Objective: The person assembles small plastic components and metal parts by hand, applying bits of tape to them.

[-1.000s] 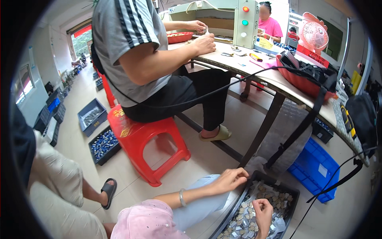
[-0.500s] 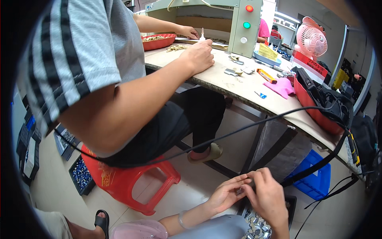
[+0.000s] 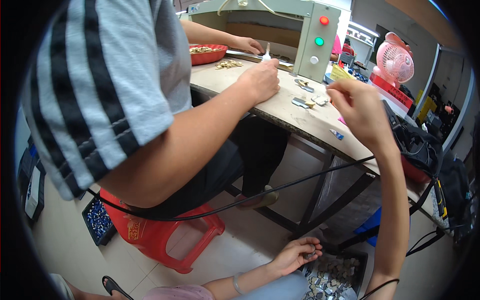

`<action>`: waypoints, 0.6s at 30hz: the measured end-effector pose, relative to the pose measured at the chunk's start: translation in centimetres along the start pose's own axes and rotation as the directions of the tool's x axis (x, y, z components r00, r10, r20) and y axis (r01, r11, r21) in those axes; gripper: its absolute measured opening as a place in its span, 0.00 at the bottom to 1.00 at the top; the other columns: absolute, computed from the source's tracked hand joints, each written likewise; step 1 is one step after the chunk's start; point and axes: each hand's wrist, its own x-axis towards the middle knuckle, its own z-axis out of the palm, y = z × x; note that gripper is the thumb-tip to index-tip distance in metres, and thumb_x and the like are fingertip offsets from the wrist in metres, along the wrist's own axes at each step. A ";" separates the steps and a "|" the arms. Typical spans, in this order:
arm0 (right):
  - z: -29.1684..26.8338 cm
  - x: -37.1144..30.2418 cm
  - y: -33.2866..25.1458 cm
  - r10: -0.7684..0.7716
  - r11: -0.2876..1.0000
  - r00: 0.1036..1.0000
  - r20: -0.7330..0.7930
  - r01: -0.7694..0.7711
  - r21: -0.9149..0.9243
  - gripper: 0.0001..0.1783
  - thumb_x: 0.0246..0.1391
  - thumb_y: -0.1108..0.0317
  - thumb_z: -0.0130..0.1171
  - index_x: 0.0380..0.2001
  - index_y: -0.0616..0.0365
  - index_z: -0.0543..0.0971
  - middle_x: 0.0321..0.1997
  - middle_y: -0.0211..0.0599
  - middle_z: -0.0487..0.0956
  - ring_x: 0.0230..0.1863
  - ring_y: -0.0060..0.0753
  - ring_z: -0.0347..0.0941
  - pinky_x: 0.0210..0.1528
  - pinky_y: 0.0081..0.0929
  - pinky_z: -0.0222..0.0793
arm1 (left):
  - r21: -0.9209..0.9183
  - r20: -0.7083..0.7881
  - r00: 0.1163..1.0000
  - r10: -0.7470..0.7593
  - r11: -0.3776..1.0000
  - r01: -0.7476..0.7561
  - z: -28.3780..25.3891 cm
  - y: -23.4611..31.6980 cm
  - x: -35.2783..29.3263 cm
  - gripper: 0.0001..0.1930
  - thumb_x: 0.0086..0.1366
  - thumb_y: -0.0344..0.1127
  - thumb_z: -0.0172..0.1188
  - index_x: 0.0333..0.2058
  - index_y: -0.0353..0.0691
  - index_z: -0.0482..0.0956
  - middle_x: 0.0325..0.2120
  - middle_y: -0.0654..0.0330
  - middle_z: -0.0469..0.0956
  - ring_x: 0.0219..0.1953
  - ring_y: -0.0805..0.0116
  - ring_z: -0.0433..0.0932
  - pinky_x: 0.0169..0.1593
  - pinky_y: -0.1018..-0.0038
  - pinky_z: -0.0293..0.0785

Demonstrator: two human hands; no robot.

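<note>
Pale counter [image 3: 215, 79] with a rough speckled edge, tiled floor [image 3: 245, 245] below. Left hand [image 3: 291, 259] low beside black plastic crate [image 3: 363, 267] of small flat grey and tan pieces [image 3: 327, 282], fingers curled around a small grey piece [image 3: 311, 253], details unclear. Right hand [image 3: 357, 110] well apart, raised over counter, fingertips pinched; can't tell if gripping anything. Glossy red plastic stool [image 3: 207, 232]. Co-worker's striped fabric sleeve [image 3: 90, 100] cut off at top. Blue crate [image 3: 369, 226] mostly hidden.

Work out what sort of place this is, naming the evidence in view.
Probably a small workshop or assembly room: a grey machine panel with round red and green lights, a black rectangular bin of small grey and tan pieces, and a red tray of small gold-coloured parts.
</note>
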 end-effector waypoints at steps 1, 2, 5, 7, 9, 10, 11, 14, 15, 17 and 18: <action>1.4 0.8 2.2 -0.072 0.992 0.997 0.020 0.073 -0.105 0.10 0.50 0.69 0.55 0.28 0.68 0.78 0.29 0.53 0.77 0.34 0.49 0.74 0.40 0.38 0.67 | 0.044 -0.004 1.000 -0.013 0.999 0.014 -0.2 -0.6 0.1 0.12 0.60 0.22 0.48 0.43 0.33 0.70 0.39 0.55 0.73 0.41 0.67 0.76 0.45 0.77 0.75; 2.6 1.3 3.6 -0.169 0.960 0.984 0.064 0.179 -0.216 0.14 0.52 0.67 0.55 0.34 0.69 0.78 0.34 0.52 0.78 0.35 0.45 0.75 0.40 0.33 0.69 | 0.060 -0.032 0.999 -0.008 0.998 0.010 0.1 -0.9 -0.5 0.12 0.60 0.23 0.49 0.43 0.33 0.70 0.39 0.54 0.73 0.40 0.66 0.76 0.44 0.77 0.75; 5.6 1.1 2.8 0.052 0.982 0.971 0.232 -0.008 -0.187 0.16 0.51 0.64 0.56 0.35 0.70 0.78 0.36 0.54 0.76 0.41 0.50 0.72 0.46 0.37 0.66 | 0.065 -0.005 1.000 0.016 0.998 -0.016 -0.8 -1.4 -1.7 0.12 0.59 0.23 0.49 0.43 0.33 0.70 0.39 0.53 0.74 0.39 0.66 0.77 0.42 0.76 0.75; 7.2 0.6 2.9 0.099 0.977 0.972 0.214 -0.054 -0.206 0.15 0.49 0.66 0.57 0.33 0.69 0.79 0.35 0.56 0.76 0.42 0.51 0.71 0.47 0.38 0.65 | 0.054 -0.036 0.999 0.039 0.998 -0.037 -1.2 -1.5 -2.4 0.12 0.60 0.23 0.49 0.44 0.33 0.70 0.38 0.53 0.74 0.38 0.66 0.77 0.42 0.77 0.76; 7.1 0.3 2.8 0.104 0.976 0.978 0.179 -0.066 -0.206 0.13 0.48 0.67 0.58 0.33 0.68 0.79 0.35 0.55 0.76 0.42 0.51 0.71 0.47 0.38 0.65 | 0.059 -0.049 0.997 0.061 0.997 -0.058 -1.2 -1.7 -2.7 0.12 0.60 0.24 0.50 0.44 0.33 0.70 0.38 0.54 0.75 0.38 0.68 0.77 0.41 0.78 0.75; 7.1 0.1 2.7 0.111 0.975 0.983 0.146 -0.080 -0.205 0.12 0.47 0.69 0.58 0.33 0.68 0.79 0.35 0.55 0.76 0.42 0.52 0.71 0.47 0.38 0.65 | 0.064 -0.063 0.995 0.082 0.995 -0.078 -1.1 -1.9 -2.8 0.12 0.61 0.25 0.50 0.44 0.34 0.70 0.37 0.55 0.75 0.37 0.69 0.77 0.39 0.79 0.75; 7.2 -0.1 2.7 0.040 0.977 0.997 0.068 -0.024 -0.212 0.10 0.44 0.71 0.59 0.29 0.68 0.79 0.31 0.55 0.77 0.39 0.51 0.73 0.44 0.38 0.66 | 0.073 -0.065 0.995 0.079 0.995 -0.074 -1.0 -2.0 -2.9 0.12 0.61 0.25 0.50 0.44 0.34 0.70 0.37 0.55 0.75 0.37 0.69 0.77 0.39 0.79 0.75; 7.3 0.1 3.0 0.028 0.975 0.997 0.076 -0.010 -0.224 0.09 0.44 0.71 0.60 0.26 0.68 0.80 0.26 0.55 0.77 0.34 0.50 0.75 0.40 0.39 0.67 | 0.087 -0.098 0.991 0.095 0.992 -0.087 -0.1 -2.5 -3.1 0.11 0.62 0.27 0.52 0.44 0.36 0.70 0.36 0.58 0.75 0.34 0.73 0.76 0.35 0.82 0.73; 7.3 0.0 3.1 0.008 0.977 0.999 0.035 0.000 -0.212 0.08 0.43 0.71 0.61 0.24 0.68 0.80 0.23 0.56 0.76 0.30 0.48 0.76 0.36 0.38 0.69 | 0.094 -0.100 0.991 0.084 0.993 -0.075 0.2 -2.5 -3.1 0.11 0.62 0.28 0.51 0.43 0.37 0.71 0.33 0.60 0.74 0.32 0.73 0.74 0.34 0.80 0.71; 6.9 0.1 3.2 0.063 0.984 0.997 0.050 -0.054 -0.172 0.09 0.41 0.71 0.63 0.24 0.68 0.80 0.23 0.56 0.76 0.29 0.47 0.76 0.35 0.37 0.69 | 0.107 -0.107 0.992 0.071 0.992 -0.060 0.7 -2.3 -3.2 0.10 0.63 0.29 0.51 0.43 0.38 0.72 0.29 0.62 0.74 0.30 0.74 0.72 0.32 0.79 0.68; 6.7 0.1 3.1 0.112 0.986 0.991 0.077 -0.101 -0.133 0.10 0.39 0.71 0.64 0.25 0.67 0.80 0.24 0.55 0.77 0.28 0.47 0.76 0.35 0.35 0.70 | 0.117 -0.101 0.990 0.097 0.990 -0.085 1.0 -2.1 -3.3 0.09 0.63 0.29 0.50 0.42 0.38 0.72 0.25 0.64 0.71 0.26 0.76 0.70 0.28 0.80 0.65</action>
